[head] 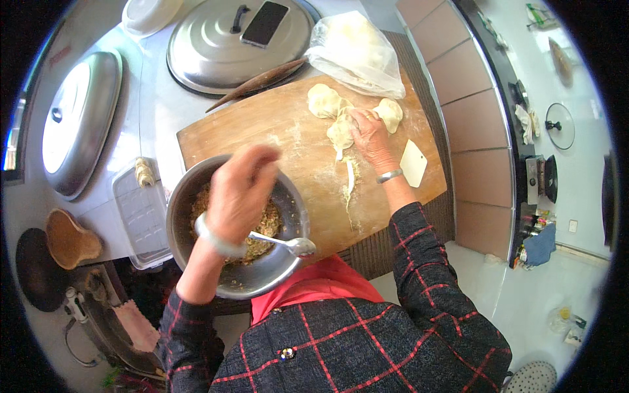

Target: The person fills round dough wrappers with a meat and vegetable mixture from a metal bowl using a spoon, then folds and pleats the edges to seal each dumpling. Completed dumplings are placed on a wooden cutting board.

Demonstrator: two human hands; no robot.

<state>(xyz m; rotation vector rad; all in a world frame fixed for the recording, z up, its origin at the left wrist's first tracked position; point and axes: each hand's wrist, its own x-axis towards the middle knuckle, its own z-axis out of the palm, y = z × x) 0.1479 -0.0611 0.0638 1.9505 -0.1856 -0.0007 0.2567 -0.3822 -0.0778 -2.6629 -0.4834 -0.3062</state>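
My right hand (368, 135) is over the wooden board (290, 196), its fingers closed around the edge of a pale dough piece (340, 131). The fingertips are partly hidden. Two more dough lumps lie beside it, one at the left (323, 100) and one at the right (389, 115). My left hand (241, 191), blurred, is raised above a steel bowl (295, 216) of chopped filling (269, 221). Its fingers are curled, and I cannot tell whether they hold anything. A metal spoon (300, 246) lies across the bowl near that wrist.
A cream scraper (414, 163) lies right of my right hand. Beyond the dough is a plastic bag (356, 49) with pale contents. A tapered wooden rolling pin (258, 83) leans by a large lid (206, 54) carrying a phone (265, 23). A plastic tray (142, 221) holds shaped dough (144, 172).
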